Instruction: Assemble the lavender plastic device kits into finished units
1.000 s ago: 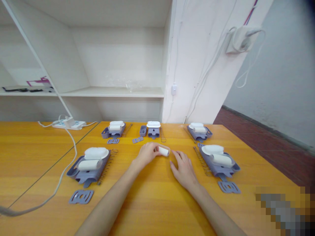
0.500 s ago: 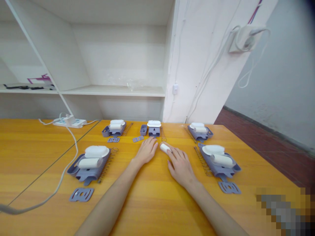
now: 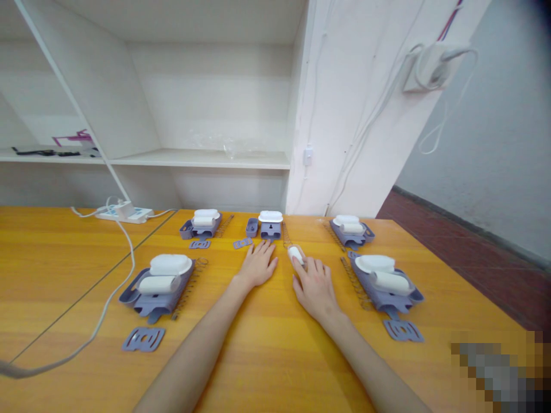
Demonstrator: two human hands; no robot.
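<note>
My left hand (image 3: 258,265) lies flat on the orange table (image 3: 267,344), fingers stretched out, holding nothing. Just right of it, my right hand (image 3: 313,284) grips a small white roller (image 3: 295,253) at its fingertips, low over the table. Directly beyond both hands stands a purple base (image 3: 270,230) with a white cap (image 3: 271,216) on top. A thin spring (image 3: 284,234) lies to its right, a small purple block (image 3: 251,226) to its left, and a flat purple plate (image 3: 242,243) is near my left fingertips.
Similar purple-and-white sets with springs and plates stand at the front left (image 3: 157,287), back left (image 3: 200,225), back right (image 3: 350,229) and front right (image 3: 385,281). A power strip (image 3: 124,213) and its cable (image 3: 107,298) cross the left side. The table edge runs along the right.
The white roller passed from my left hand to my right hand. My right hand carried it forward towards the middle purple base, and my left hand flattened on the table.
</note>
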